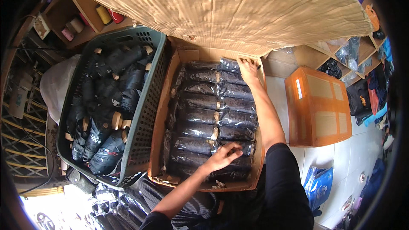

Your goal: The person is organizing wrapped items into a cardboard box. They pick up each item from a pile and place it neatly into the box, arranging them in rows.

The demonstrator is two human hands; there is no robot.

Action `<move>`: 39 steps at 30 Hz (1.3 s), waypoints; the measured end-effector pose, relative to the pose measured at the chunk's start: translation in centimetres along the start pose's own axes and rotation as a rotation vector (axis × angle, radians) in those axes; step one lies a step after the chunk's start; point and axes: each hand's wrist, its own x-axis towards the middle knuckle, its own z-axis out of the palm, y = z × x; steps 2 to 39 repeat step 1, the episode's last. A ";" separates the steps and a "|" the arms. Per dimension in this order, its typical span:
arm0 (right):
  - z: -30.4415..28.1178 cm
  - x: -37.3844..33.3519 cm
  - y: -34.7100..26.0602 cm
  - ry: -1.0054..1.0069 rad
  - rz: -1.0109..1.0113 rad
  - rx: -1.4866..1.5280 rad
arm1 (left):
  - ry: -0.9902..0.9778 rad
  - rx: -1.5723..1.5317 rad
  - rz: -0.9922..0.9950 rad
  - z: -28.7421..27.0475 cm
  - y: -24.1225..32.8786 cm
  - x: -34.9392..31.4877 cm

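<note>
A cardboard box (154,155) stands in front of me, holding two columns of dark folded umbrellas (196,116) in clear plastic sleeves, some with pale wooden handle ends. At the far right corner, my right hand (249,70) has its bent fingers closed on the end of a wrapped folded umbrella (229,64); the fingertips are partly hidden. Over the near right part of the rows, my left hand (223,158) is open, its fingers apart and nothing in them. I cannot tell whether it touches the umbrellas below.
Left of the box, a dark green perforated basket (147,102) holds loose umbrellas with wooden handles. The raised cardboard flap (221,12) spans the far side. A taped orange-brown carton (317,106) and a blue package (318,183) sit on the tiled floor at right. Several wrapped bundles (117,213) lie near-left.
</note>
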 end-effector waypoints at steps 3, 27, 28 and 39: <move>-1.2 1.4 -1.7 -0.093 -0.016 -0.093 | 0.018 0.005 -0.013 -0.3 0.1 -0.3; -1.2 1.4 -1.7 -0.093 -0.016 -0.093 | 0.018 0.005 -0.013 -0.3 0.1 -0.3; -1.2 1.4 -1.7 -0.093 -0.016 -0.093 | 0.018 0.005 -0.013 -0.3 0.1 -0.3; -1.2 1.4 -1.7 -0.093 -0.016 -0.093 | 0.018 0.005 -0.013 -0.3 0.1 -0.3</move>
